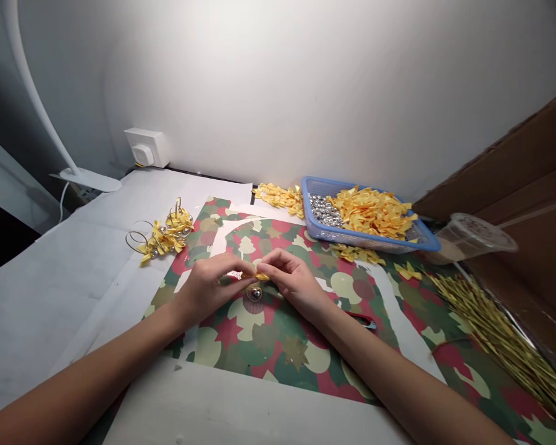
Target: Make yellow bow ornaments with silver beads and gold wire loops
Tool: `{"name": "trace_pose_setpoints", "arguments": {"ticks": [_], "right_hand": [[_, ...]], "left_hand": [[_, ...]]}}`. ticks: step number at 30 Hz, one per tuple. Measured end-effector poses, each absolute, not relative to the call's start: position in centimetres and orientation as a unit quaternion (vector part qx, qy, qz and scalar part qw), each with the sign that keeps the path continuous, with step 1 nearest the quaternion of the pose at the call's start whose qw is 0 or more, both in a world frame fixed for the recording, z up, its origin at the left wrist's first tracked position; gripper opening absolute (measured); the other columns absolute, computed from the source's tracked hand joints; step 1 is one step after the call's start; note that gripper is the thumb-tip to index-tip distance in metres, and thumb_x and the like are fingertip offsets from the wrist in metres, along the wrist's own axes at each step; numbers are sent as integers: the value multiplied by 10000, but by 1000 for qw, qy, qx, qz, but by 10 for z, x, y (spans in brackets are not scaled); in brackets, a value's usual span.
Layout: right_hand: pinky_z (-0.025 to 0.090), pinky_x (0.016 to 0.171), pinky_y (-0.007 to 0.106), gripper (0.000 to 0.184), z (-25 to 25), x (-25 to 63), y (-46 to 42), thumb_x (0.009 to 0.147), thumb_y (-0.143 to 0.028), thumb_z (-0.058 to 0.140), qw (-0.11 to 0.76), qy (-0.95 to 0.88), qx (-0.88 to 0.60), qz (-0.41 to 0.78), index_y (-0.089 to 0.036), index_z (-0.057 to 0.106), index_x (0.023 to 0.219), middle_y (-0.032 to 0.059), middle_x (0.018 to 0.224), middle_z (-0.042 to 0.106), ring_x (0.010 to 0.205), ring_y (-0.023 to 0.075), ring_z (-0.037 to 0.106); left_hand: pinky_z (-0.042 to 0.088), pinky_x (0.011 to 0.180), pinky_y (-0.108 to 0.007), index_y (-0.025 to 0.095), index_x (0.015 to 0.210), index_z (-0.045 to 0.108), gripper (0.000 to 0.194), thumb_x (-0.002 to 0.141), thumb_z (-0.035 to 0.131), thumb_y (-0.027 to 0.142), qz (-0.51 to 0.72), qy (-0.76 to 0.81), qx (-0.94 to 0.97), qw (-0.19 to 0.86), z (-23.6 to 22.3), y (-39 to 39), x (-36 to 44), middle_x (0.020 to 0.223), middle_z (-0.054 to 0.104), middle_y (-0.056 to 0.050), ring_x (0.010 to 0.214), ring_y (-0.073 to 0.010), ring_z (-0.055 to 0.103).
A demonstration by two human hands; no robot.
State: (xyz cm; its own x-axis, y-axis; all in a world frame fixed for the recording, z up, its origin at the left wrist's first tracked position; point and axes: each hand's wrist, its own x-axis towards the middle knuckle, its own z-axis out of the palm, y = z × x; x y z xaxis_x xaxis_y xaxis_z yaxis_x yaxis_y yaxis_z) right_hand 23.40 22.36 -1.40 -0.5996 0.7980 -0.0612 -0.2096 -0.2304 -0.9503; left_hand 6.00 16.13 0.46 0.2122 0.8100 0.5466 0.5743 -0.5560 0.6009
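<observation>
My left hand (pixel 213 285) and my right hand (pixel 293 281) meet over the patterned paper, thumbs and fingertips pinched together. Between them they hold a small yellow ribbon bow (pixel 262 277), mostly covered by the fingers. Just below it hangs a silver bell (pixel 256 293) with a thin ring of wire around it; whether it is tied to the bow I cannot tell. Under my right forearm lies a small red-handled cutting tool (pixel 362 320), partly hidden. Left of my hands is a pile of yellow bows with bells on wire loops (pixel 164 236).
A blue basket (pixel 308 216) holds silver bells and yellow bows. More yellow bows (pixel 280 198) lie beside it. At the right are a clear plastic cup (pixel 472 238), a bundle of thin stems (pixel 500 340) and a cardboard box (pixel 514 179). A white lamp (pixel 90 179) stands at the far left.
</observation>
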Motion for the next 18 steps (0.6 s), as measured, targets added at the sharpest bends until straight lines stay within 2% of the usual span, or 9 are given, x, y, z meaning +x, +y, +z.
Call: {"name": "trace_pose_setpoints", "arguments": {"ticks": [11, 18], "right_hand": [[417, 647, 263, 286, -10, 237, 226, 630, -394, 838, 295, -524, -261, 755, -195, 639, 681, -42, 667, 619, 623, 105, 546], [413, 641, 260, 290, -10, 236, 225, 628, -398, 837, 301, -514, -269, 757, -193, 640, 683, -44, 661, 620, 620, 102, 544]], "left_hand": [[547, 667, -249, 188, 830, 630, 48, 869, 615, 166, 387, 400, 813, 170, 5, 163, 57, 787, 706, -22, 717, -128, 651], [549, 667, -244, 188, 833, 616, 58, 868, 611, 143, 383, 393, 819, 168, 5, 163, 56, 788, 707, -20, 717, -125, 652]]}}
